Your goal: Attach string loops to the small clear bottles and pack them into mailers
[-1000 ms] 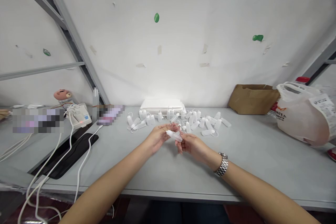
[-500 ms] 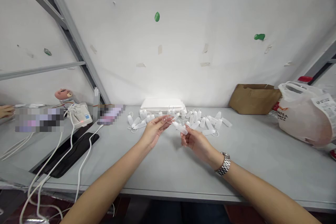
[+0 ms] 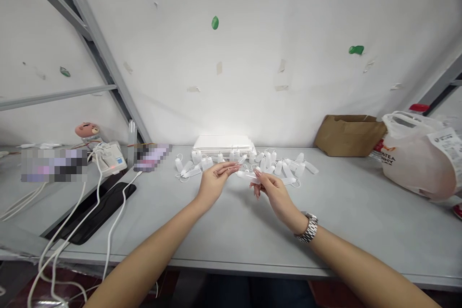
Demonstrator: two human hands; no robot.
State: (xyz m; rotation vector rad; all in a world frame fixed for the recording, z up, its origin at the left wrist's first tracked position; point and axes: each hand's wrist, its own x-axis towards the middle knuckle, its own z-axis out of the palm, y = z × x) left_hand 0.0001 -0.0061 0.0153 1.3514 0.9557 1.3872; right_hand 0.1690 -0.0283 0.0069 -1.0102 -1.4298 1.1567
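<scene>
Between the thumb and fingers of my right hand (image 3: 272, 190) is a small white translucent plastic bottle-shaped piece (image 3: 249, 176), lying nearly level. My left hand (image 3: 215, 180) is just left of it, its fingers pressed together; a thin clear bit shows near their tips, but what they grip is too small to make out. Behind both hands lies a loose spread of similar white pieces (image 3: 287, 169), several with thin loops. My hands hover above the grey table (image 3: 231, 231) and hide part of the spread.
A stack of white sheets or flat boxes (image 3: 224, 143) is against the wall. At right stand a brown paper bag (image 3: 348, 137) and a white plastic bag (image 3: 415, 163). At left are a phone (image 3: 153, 156), a white power strip (image 3: 108, 158), cables (image 3: 117, 221) and a black tray-like strip (image 3: 104, 211).
My right hand has turned the white piece to lie flatter. My left fingers have straightened and pressed together. Another person's hand at the far left has gone out of view.
</scene>
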